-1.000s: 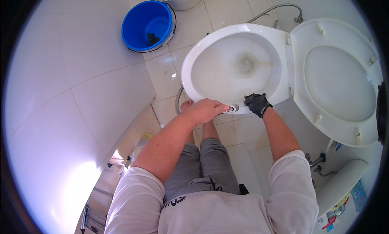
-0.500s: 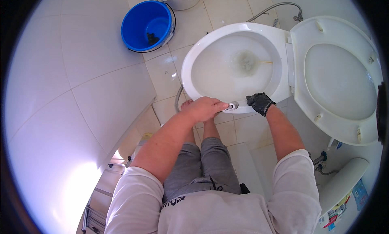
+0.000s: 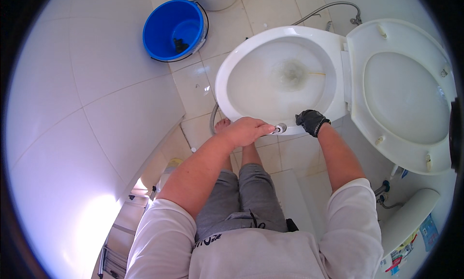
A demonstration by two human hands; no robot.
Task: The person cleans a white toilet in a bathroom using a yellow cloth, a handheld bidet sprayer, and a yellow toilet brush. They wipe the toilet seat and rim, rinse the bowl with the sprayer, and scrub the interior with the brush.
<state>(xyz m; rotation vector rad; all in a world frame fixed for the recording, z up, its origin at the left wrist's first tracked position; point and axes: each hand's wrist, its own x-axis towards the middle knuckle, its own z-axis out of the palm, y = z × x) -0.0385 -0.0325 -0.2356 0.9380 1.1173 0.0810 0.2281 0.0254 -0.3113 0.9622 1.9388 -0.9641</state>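
Presently, left hand [image 3: 250, 129]: closed round a silvery nozzle [image 3: 280, 128] at the toilet bowl [image 3: 222, 81]'s near rim.
Right hand [image 3: 311, 122]: black-gloved, curled by that rim; cannot tell whether it grips anything.
Blue bucket [image 3: 162, 30]: beyond the bowl's far-left edge.

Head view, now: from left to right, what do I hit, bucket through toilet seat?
Blue bucket → bare left hand → metal nozzle → black-gloved right hand → raised toilet seat. Toilet bowl left out: it overlaps the span of both hands.
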